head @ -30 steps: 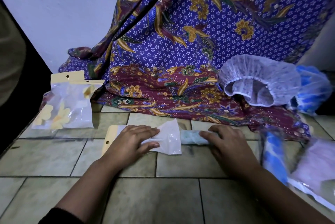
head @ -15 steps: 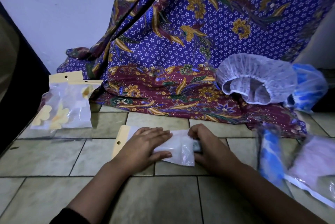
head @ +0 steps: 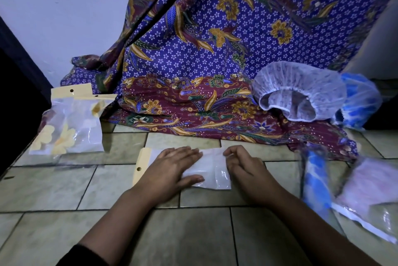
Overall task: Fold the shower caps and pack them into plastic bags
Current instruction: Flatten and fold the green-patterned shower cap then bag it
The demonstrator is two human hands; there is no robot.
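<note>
A clear plastic bag (head: 217, 174) with a cream header card (head: 142, 161) lies flat on the tiled floor (head: 103, 186). My left hand (head: 172, 168) presses down on the bag's middle with straight fingers. At the bag's right end, my right hand (head: 243, 167) has its fingers curled and pinches the edge. The folded cap inside shows only as a pale shape under the plastic. A loose white shower cap (head: 299, 84) and a blue one (head: 361, 102) sit on the cloth behind.
A purple and maroon batik cloth (head: 193, 61) hangs down and spreads over the floor behind the bag. Packed bags with yellow flowers (head: 71, 123) lie at the left. A blue packed bag (head: 316, 181) and a pinkish one (head: 370, 190) lie at the right.
My right hand moved left, pushing the folded greenish cap into the bag until it went out of sight. The left hand kept pressing the bag flat.
</note>
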